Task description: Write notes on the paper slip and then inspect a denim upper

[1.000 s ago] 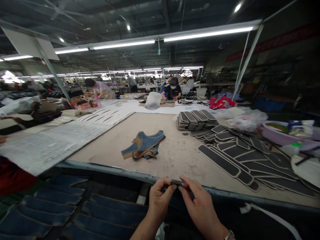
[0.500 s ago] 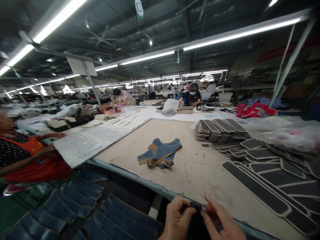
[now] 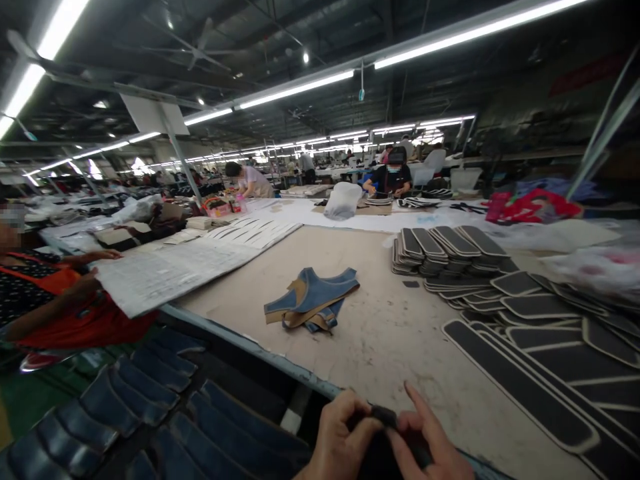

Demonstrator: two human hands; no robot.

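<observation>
At the bottom, by the table's front edge, my left hand pinches a dark piece between thumb and fingers. My right hand grips the other side of that same piece, its index finger raised. The lower part of the piece is lost in dark shadow. Beyond my hands, blue leather-like cut pieces with tan undersides lie in a small pile on the beige table.
Stacks of dark, light-edged panels cover the table's right side. Blue pieces lie in rows at lower left. A person in a red apron is at the left beside a pale sheet. A clear bag sits farther back.
The view has shifted slightly. My hands are a little lower and farther left in it, and more of the dark piece shows between my fingers.
</observation>
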